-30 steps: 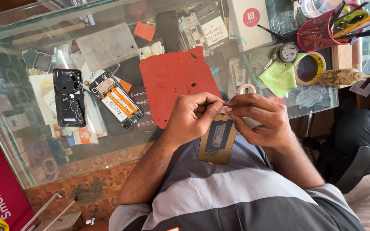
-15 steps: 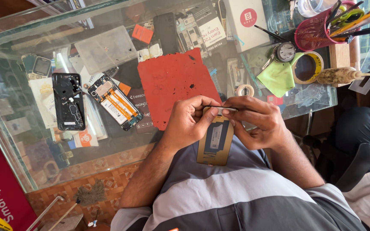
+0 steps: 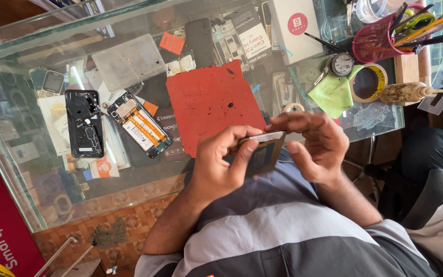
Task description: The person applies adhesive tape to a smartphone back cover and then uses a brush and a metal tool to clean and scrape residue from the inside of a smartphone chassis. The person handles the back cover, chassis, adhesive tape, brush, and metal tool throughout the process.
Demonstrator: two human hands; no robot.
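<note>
Left hand (image 3: pixel 221 166) clamped round the phone frame (image 3: pixel 262 151) at six o'clock off the red mat (image 3: pixel 211 100), right hand (image 3: pixel 316 149) half-curled with fingertips on its top edge — best kept gripped by the rims, steady, close over the glass counter (image 3: pixel 37 169).

I have tipped the phone frame (image 3: pixel 262 151) up edge-on just beside the red mat (image 3: pixel 211 105); my right hand (image 3: pixel 316 146) has let go of the thin tool.

White box (image 3: pixel 296 28), glass countertop (image 3: pixel 6 102)
</note>
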